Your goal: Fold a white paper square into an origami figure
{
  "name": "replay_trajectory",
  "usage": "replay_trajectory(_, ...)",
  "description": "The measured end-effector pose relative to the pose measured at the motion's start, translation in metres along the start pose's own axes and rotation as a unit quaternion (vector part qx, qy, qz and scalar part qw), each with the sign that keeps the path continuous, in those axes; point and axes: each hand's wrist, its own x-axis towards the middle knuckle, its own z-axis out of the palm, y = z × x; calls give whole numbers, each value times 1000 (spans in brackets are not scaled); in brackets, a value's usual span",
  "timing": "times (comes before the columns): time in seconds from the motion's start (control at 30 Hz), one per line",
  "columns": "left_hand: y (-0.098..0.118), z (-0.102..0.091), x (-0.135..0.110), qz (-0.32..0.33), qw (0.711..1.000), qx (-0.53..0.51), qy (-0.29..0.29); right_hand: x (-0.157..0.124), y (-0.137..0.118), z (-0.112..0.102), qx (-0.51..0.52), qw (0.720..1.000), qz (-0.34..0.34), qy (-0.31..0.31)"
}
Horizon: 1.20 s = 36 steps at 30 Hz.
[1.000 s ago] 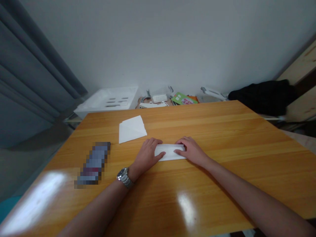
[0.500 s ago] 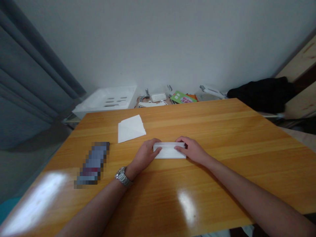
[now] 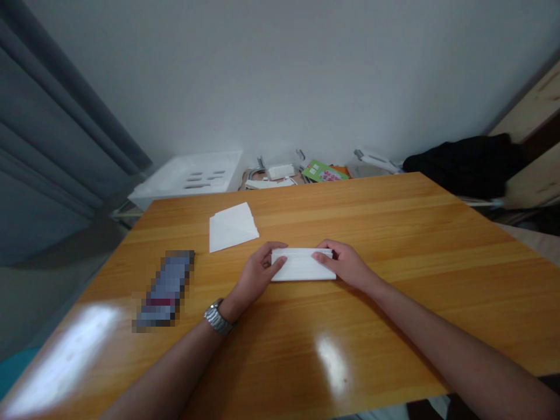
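A folded piece of white paper [image 3: 301, 269] lies lengthwise across the wooden table in front of me, with layered creases along its far edge. My left hand [image 3: 257, 273] grips its left end, thumb on top and fingers curled behind the far edge. At the right end, my right hand [image 3: 350, 266] pinches the paper the same way, its thumb resting on the upper face. The fingertips of both hands are partly hidden behind the paper.
Beyond my left hand lie flat white sheets [image 3: 233, 227] on the table [image 3: 385, 221]. A pixelated phone-like object [image 3: 166, 290] is at the left. Past the far edge are a white foam tray [image 3: 188, 172], a green booklet [image 3: 322, 171] and black cloth [image 3: 464, 166].
My right hand has shifted slightly to the right, and more of the paper's length shows between my hands. The far folded edge sits a little higher in view.
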Motion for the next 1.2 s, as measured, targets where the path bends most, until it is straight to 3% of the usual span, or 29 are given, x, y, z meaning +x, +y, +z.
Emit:
replay_trajectory(0.23,-1,-3,-1,30,999,44,-4,0,0,-1,24,1000,18,-8)
replay_trajectory(0.43,-3,-3,-1,24,996,75,30,0,5,-3,54,998,27,-18)
replay_trajectory(1.2,-1,-3,1,14,996,78,29,1,5,-3,50,999,7,-9)
